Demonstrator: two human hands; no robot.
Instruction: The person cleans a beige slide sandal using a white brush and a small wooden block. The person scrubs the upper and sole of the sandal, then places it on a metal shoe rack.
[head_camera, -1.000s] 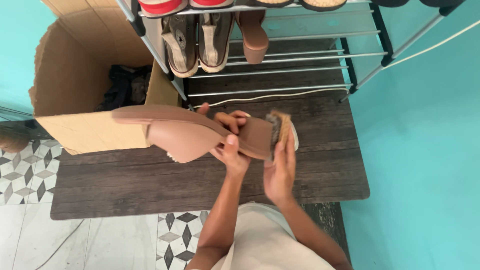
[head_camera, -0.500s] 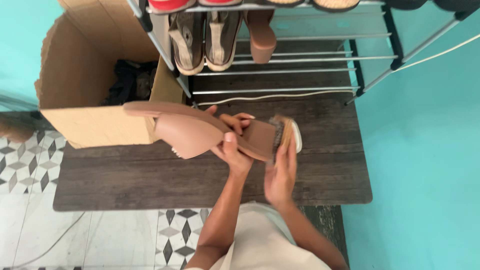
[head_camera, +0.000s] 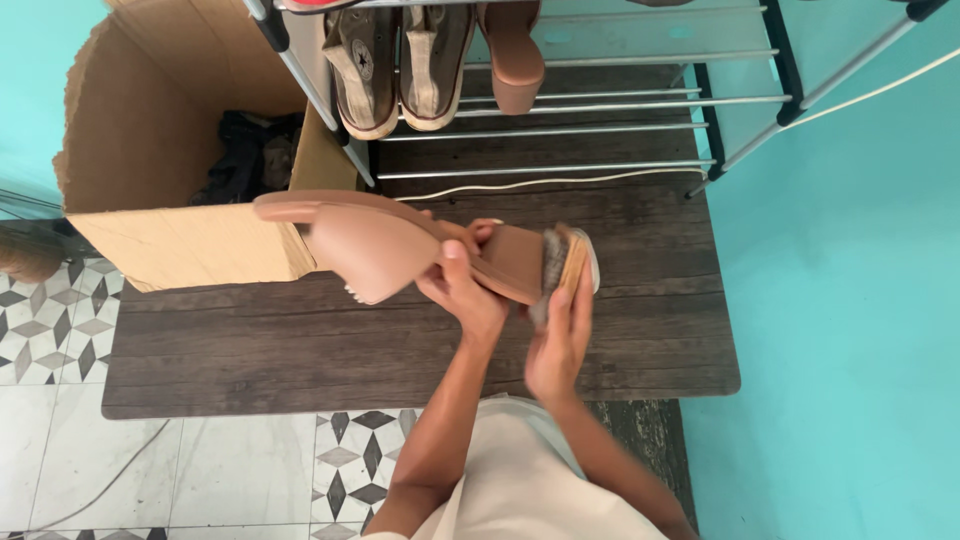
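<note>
One pink sandal (head_camera: 385, 245) gripped in left hand (head_camera: 462, 290), fingers wrapped round it. One brush (head_camera: 568, 268) clenched in right hand (head_camera: 556, 345), at 3 o'clock, touching sandal. Three shoes (head_camera: 430, 60) on rack (head_camera: 600, 100), 12 o'clock.

Not much to go on looking down from the head camera. Both arms are bare all the way up as far as you can see, no sleeves, no watch, no bracelets, no rings that I can spot. The left hand (head_camera: 462, 298) and right hand (head_camera: 556, 352) are gloveless too, though the right one is a bit blurred. Only clothing in view is a plain white or off-white garment at the bottom edge, smooth fabric, no print or pattern.
</note>
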